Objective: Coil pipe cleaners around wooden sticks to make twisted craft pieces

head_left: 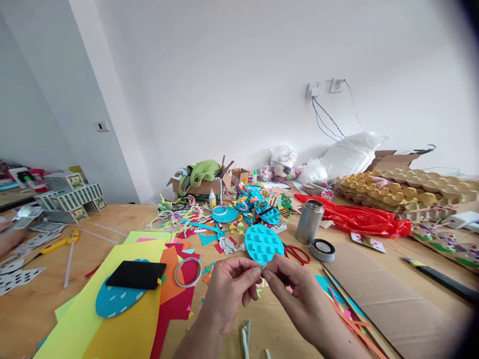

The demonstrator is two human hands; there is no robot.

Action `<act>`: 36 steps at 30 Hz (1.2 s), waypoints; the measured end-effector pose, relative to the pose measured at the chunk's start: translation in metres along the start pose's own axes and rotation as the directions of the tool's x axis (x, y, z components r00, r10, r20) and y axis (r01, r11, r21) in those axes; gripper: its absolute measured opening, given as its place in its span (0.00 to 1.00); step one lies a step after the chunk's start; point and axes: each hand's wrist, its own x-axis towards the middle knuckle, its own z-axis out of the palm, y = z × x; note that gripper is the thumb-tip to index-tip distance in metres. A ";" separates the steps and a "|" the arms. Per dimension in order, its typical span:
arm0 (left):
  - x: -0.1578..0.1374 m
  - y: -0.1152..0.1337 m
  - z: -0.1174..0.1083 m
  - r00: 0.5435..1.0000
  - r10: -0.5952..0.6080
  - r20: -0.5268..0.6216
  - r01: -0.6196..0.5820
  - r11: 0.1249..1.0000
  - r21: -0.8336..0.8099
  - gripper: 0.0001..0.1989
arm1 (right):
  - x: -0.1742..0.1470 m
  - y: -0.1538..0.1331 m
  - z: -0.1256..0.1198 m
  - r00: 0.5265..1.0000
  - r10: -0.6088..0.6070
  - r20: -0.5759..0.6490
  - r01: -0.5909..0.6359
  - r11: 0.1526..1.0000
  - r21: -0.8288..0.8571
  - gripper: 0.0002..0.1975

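Both hands meet at the front middle, fingertips nearly touching. My left hand (239,279) is closed in a pinch of thumb and forefinger. My right hand (286,281) pinches in the same way against it. Whatever sits between the fingertips is too small to make out. Just behind them is a blue paper oval (264,243) with raised flaps across its face. Red-handled scissors (298,254) lie to the right of that oval. A roll of tape (188,272) rests left of my hands. Pale twisted strips (245,339) lie on the table below them.
On the left, a black flat object (136,275) covers part of a blue oval on yellow paper (112,329). A steel flask (310,222) stands right of centre, its lid (323,250) beside it. Cardboard (389,299) and a utility knife (441,279) lie right. Another person's hand (11,239) shows far left.
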 end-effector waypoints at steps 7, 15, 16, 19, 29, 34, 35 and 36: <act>0.002 -0.001 -0.002 1.000 -0.007 0.010 0.008 0.999 -0.032 0.10 | 0.001 0.000 -0.001 1.000 0.021 0.020 -0.021 1.000 0.003 0.13; 0.001 0.003 -0.004 0.997 -0.074 -0.024 0.073 0.997 -0.025 0.11 | 0.002 -0.002 0.001 0.998 0.053 0.027 -0.054 0.998 0.018 0.14; 0.001 0.003 -0.004 0.997 -0.077 -0.025 0.077 0.997 -0.023 0.11 | 0.003 -0.001 0.001 0.998 0.056 0.038 -0.057 0.998 0.030 0.15; 0.002 0.005 -0.006 0.996 -0.091 -0.010 0.091 0.995 -0.039 0.12 | 0.004 0.003 -0.002 0.996 0.042 0.081 -0.048 0.996 0.072 0.18; 0.006 0.002 -0.008 0.984 -0.180 0.003 0.178 0.971 -0.160 0.13 | 0.007 0.020 -0.015 0.903 -0.429 -0.021 0.400 0.859 -0.320 0.06; 0.006 0.001 -0.008 0.981 -0.192 -0.011 0.186 0.962 -0.199 0.12 | 0.003 0.018 -0.014 0.861 -0.504 0.062 0.484 0.777 -0.401 0.08; 0.006 0.001 -0.008 0.982 -0.188 -0.015 0.181 0.963 -0.200 0.12 | 0.002 0.017 -0.014 0.857 -0.511 0.070 0.491 0.765 -0.417 0.09; 0.006 0.001 -0.007 0.983 -0.180 -0.020 0.172 0.964 -0.200 0.12 | 0.002 0.016 -0.014 0.851 -0.520 0.076 0.498 0.752 -0.433 0.09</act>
